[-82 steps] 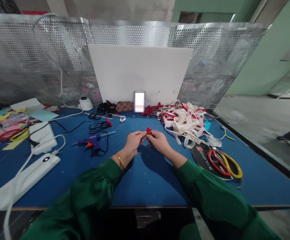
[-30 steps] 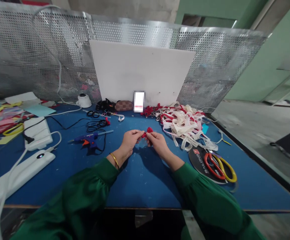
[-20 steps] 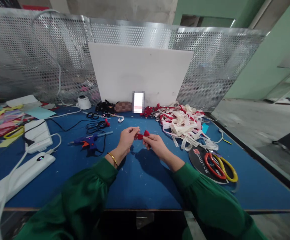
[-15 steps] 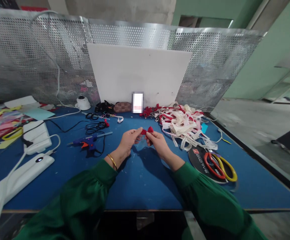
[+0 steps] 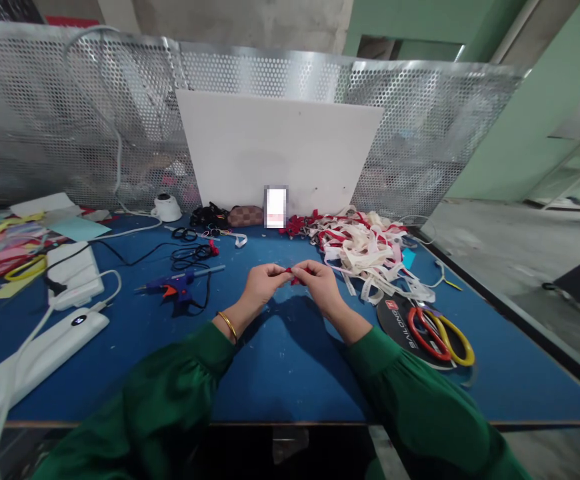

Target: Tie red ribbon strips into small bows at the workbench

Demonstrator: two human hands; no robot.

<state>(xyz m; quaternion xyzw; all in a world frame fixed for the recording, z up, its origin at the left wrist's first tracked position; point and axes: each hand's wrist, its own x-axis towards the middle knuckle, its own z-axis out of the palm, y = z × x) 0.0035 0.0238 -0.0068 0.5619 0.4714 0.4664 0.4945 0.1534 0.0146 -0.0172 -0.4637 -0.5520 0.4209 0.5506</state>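
Note:
A small red ribbon bow [image 5: 296,281] is pinched between my two hands above the middle of the table, mostly covered by the fingers. My left hand [image 5: 265,283], with a gold bangle at the wrist, grips its left side between thumb and fingers. On the other side, my right hand [image 5: 320,285] holds it with thumb and fingertips nearly meeting those of the left. A blue glue gun [image 5: 177,285] with a glue stick lies to the left of my hands. Right of them are a heap of white and red ribbons [image 5: 365,247] and scissors [image 5: 430,340] with red and yellow handles.
The blue table [image 5: 290,380] ends at a near edge. A white power strip [image 5: 35,360] with cords lies left, beside coloured paper scraps [image 5: 15,240]. A phone [image 5: 276,207] leans on a white board [image 5: 280,147]; a checkered pouch [image 5: 246,215] lies beside it.
My hands have drawn closer together and turned, fingertips now nearly touching. The red bow, which stood up above the right fingers, is now lower and more hidden.

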